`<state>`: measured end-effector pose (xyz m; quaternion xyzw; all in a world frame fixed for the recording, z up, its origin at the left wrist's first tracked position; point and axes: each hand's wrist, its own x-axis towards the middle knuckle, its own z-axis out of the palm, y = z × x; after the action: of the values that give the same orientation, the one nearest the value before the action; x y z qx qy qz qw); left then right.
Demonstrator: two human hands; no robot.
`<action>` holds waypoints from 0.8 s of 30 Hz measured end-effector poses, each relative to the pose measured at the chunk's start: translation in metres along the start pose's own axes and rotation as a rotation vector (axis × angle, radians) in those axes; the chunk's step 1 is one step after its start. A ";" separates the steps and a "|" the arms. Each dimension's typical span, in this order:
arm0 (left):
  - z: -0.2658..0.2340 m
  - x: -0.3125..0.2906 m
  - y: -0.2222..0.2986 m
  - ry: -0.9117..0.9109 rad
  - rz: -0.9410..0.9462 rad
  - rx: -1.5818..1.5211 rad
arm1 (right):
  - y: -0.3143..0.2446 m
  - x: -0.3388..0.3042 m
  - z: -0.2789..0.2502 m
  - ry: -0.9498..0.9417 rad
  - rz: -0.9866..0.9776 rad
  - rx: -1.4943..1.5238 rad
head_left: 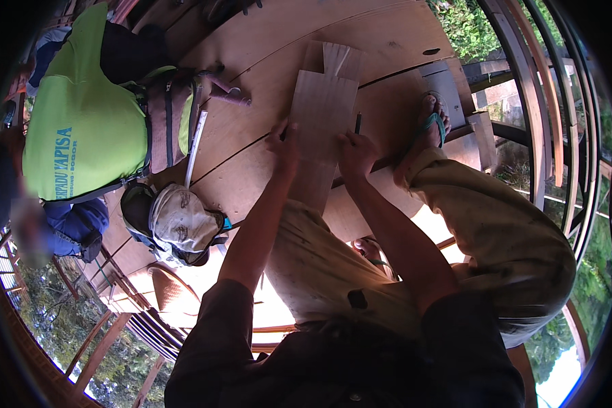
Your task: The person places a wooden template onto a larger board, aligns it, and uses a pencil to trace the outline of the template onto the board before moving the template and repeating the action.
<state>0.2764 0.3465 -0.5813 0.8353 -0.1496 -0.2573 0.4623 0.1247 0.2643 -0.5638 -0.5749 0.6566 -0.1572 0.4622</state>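
Observation:
A flat wooden board (324, 112) lies lengthwise in front of me, its near end reaching my leg. Its far end overlaps a second wooden piece (345, 58) with a stepped edge. My left hand (283, 146) is closed at the board's left edge, with a small dark thing showing by the thumb. At the right edge my right hand (358, 155) is closed round a dark, thin pencil (358, 123) that points away from me. The fingers' undersides are hidden.
Plywood sheets (265, 47) with gaps form the floor. A person in a green shirt (88, 129) is at the left, by a backpack (173, 122) and a pale cap (183, 214). A woven conical hat (166, 289) lies nearer. Wooden rails (537, 102) border the right, where the floor ends.

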 end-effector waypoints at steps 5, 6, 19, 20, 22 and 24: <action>-0.001 0.005 -0.005 0.025 -0.018 0.034 | -0.003 0.001 0.002 -0.021 -0.002 -0.033; 0.000 0.006 -0.007 0.018 -0.007 0.012 | -0.004 0.001 0.001 -0.041 0.003 -0.046; -0.003 0.004 -0.003 -0.025 0.000 -0.046 | -0.005 -0.002 -0.003 0.027 -0.113 -0.116; -0.006 0.006 -0.002 -0.024 -0.008 -0.047 | -0.004 0.000 -0.001 0.019 -0.110 -0.129; -0.011 0.015 0.006 -0.093 0.033 0.111 | 0.001 0.007 -0.006 -0.019 -0.126 -0.195; -0.018 0.025 0.022 -0.185 -0.014 0.181 | 0.004 0.016 -0.016 -0.089 -0.163 -0.293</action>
<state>0.3069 0.3349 -0.5625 0.8473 -0.2081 -0.3218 0.3676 0.1114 0.2460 -0.5655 -0.6939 0.6026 -0.0713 0.3877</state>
